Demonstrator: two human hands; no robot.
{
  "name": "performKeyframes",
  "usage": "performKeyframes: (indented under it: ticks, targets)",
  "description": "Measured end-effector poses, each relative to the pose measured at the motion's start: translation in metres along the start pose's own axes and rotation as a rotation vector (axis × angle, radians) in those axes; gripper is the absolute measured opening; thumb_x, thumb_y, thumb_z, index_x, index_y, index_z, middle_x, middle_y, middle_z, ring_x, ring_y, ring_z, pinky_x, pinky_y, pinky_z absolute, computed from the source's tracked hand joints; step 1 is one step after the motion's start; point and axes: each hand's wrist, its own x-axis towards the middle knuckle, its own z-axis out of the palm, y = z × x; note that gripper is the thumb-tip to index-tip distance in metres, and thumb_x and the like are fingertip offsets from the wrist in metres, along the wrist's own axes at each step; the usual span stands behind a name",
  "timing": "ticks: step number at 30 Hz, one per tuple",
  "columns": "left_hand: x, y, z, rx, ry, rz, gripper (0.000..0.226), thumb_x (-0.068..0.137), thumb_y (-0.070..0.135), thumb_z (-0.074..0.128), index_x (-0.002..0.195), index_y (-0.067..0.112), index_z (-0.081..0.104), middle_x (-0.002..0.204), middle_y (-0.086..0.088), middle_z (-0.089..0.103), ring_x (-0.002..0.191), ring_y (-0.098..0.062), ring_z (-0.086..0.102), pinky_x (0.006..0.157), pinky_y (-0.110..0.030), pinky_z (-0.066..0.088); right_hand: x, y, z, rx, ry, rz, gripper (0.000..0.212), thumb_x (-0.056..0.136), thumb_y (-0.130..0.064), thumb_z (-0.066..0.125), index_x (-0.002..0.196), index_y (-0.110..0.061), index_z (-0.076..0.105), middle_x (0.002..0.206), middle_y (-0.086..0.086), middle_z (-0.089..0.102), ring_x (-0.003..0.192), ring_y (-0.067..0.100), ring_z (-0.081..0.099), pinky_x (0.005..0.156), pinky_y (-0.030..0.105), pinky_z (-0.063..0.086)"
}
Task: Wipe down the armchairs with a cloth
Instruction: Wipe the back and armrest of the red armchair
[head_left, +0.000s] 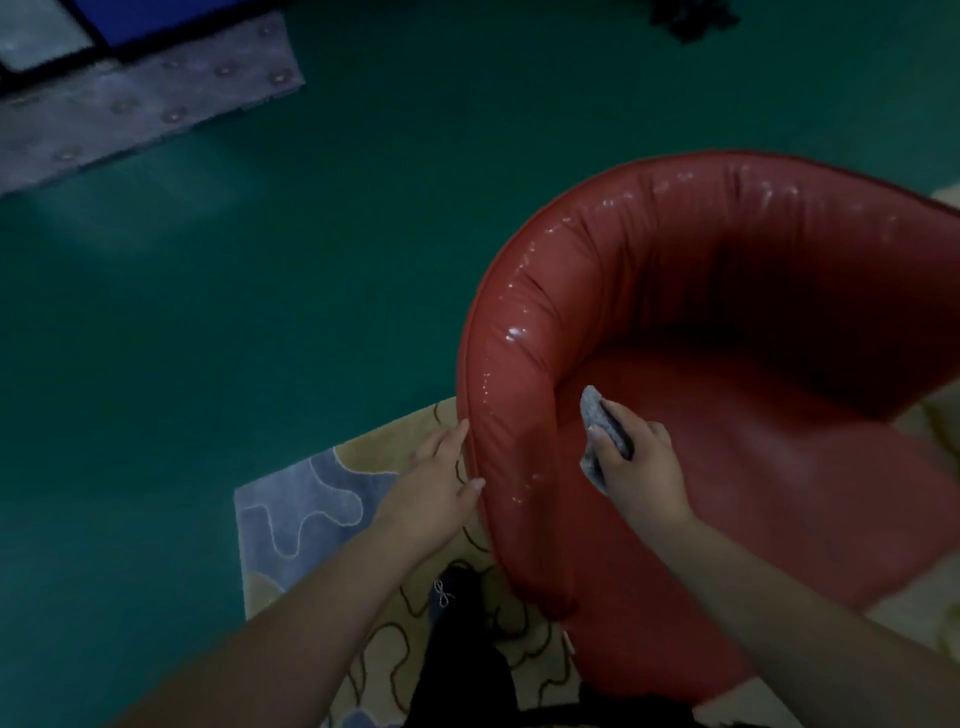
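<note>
The red armchair (727, 364) stands on a patterned rug (311, 499), right of the green floor (260, 312). The left hand (436, 488) rests flat, fingers straight, against the outside of its near arm, steadying it. The right hand (636, 467) clamps a grey cloth (597, 431) just inside that arm. Best to keep the cloth flat, press firmly, and work overlapping strokes along the glossy curve toward the far back.

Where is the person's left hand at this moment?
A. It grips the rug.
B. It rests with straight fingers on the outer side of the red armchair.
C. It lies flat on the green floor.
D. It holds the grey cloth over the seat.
B: the left hand lies with straight fingers against the outer side of the red armchair, while the right hand holds the grey cloth.
</note>
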Motion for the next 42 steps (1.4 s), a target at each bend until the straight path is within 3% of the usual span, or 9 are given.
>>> performKeyframes:
  ticks: [6, 10, 15, 19, 21, 27, 33, 37, 42]
  targets:
    - [0.044, -0.023, -0.016, 0.261, -0.132, 0.312, 0.064, 0.091, 0.048, 0.054, 0.149, 0.034, 0.029, 0.141, -0.001, 0.032, 0.114, -0.012, 0.046, 0.093, -0.029, 0.046, -0.010, -0.002, 0.036, 0.076, 0.186, 0.161, 0.041, 0.094, -0.031, 0.054, 0.135, -0.024, 0.050, 0.114, 0.007, 0.055, 0.091, 0.003, 0.057, 0.086, 0.023, 0.048]
    - [0.060, -0.023, -0.017, 0.359, -0.161, 0.350, 0.069, 0.088, 0.061, 0.050, 0.148, 0.039, 0.026, 0.129, -0.001, 0.037, 0.092, -0.005, 0.041, 0.076, -0.020, 0.040, -0.028, 0.013, 0.052, 0.129, 0.247, 0.267, 0.037, 0.095, -0.030, 0.052, 0.130, -0.019, 0.054, 0.110, 0.016, 0.059, 0.092, 0.023, 0.063, 0.090, 0.040, 0.052]
    - [0.062, -0.024, -0.009, 0.404, -0.124, 0.344, 0.073, 0.085, 0.068, 0.045, 0.148, 0.045, 0.018, 0.116, -0.002, 0.035, 0.083, -0.008, 0.039, 0.068, -0.022, 0.040, -0.046, 0.022, 0.078, 0.122, 0.263, 0.285, 0.040, 0.094, -0.030, 0.053, 0.133, -0.019, 0.053, 0.106, 0.017, 0.060, 0.090, 0.027, 0.062, 0.086, 0.038, 0.049]
    - [0.058, -0.034, 0.003, 0.354, -0.131, 0.323, 0.074, 0.083, 0.072, 0.033, 0.146, 0.053, -0.001, 0.113, -0.003, 0.041, 0.087, -0.013, 0.049, 0.076, -0.032, 0.052, -0.058, 0.017, 0.113, 0.072, 0.333, 0.295, 0.044, 0.093, -0.037, 0.053, 0.137, -0.034, 0.048, 0.104, -0.003, 0.047, 0.089, 0.002, 0.052, 0.081, 0.015, 0.042]
    - [0.057, -0.039, 0.008, 0.254, -0.164, 0.316, 0.073, 0.085, 0.070, 0.034, 0.143, 0.057, -0.007, 0.116, -0.003, 0.047, 0.090, -0.016, 0.054, 0.075, -0.033, 0.052, -0.068, 0.017, 0.128, 0.035, 0.398, 0.258, 0.045, 0.092, -0.041, 0.050, 0.137, -0.039, 0.046, 0.099, -0.007, 0.041, 0.088, 0.004, 0.050, 0.083, 0.020, 0.045]
    - [0.064, -0.045, 0.009, 0.103, -0.190, 0.375, 0.074, 0.082, 0.064, 0.043, 0.146, 0.054, 0.008, 0.121, -0.003, 0.058, 0.101, -0.017, 0.057, 0.080, -0.035, 0.051, -0.049, 0.009, 0.142, -0.149, 0.387, -0.054, 0.043, 0.093, -0.032, 0.054, 0.135, -0.036, 0.048, 0.097, -0.001, 0.038, 0.082, 0.015, 0.048, 0.073, 0.029, 0.048]
    - [0.065, -0.043, 0.005, 0.038, -0.244, 0.359, 0.075, 0.085, 0.052, 0.059, 0.146, 0.053, 0.016, 0.134, 0.000, 0.052, 0.114, -0.015, 0.055, 0.093, -0.029, 0.046, 0.000, 0.019, 0.121, 0.081, 0.318, 0.183, 0.039, 0.097, -0.031, 0.050, 0.135, -0.033, 0.049, 0.112, 0.007, 0.042, 0.095, 0.024, 0.058, 0.070, 0.011, 0.049]
    - [0.064, -0.040, 0.002, 0.015, -0.265, 0.346, 0.078, 0.085, 0.048, 0.063, 0.147, 0.051, 0.016, 0.139, 0.000, 0.050, 0.120, -0.016, 0.051, 0.095, -0.027, 0.044, -0.059, 0.014, 0.136, -0.025, 0.293, 0.009, 0.046, 0.092, -0.048, 0.041, 0.138, -0.044, 0.040, 0.103, -0.001, 0.037, 0.090, 0.018, 0.052, 0.076, 0.036, 0.056]
    - [0.066, -0.038, 0.001, 0.028, -0.269, 0.292, 0.079, 0.083, 0.049, 0.067, 0.146, 0.053, 0.019, 0.129, 0.002, 0.059, 0.107, -0.013, 0.060, 0.091, -0.029, 0.048, -0.024, 0.026, 0.132, -0.100, 0.334, -0.072, 0.042, 0.094, -0.030, 0.055, 0.135, -0.037, 0.049, 0.098, 0.000, 0.040, 0.088, 0.015, 0.048, 0.078, 0.028, 0.048]
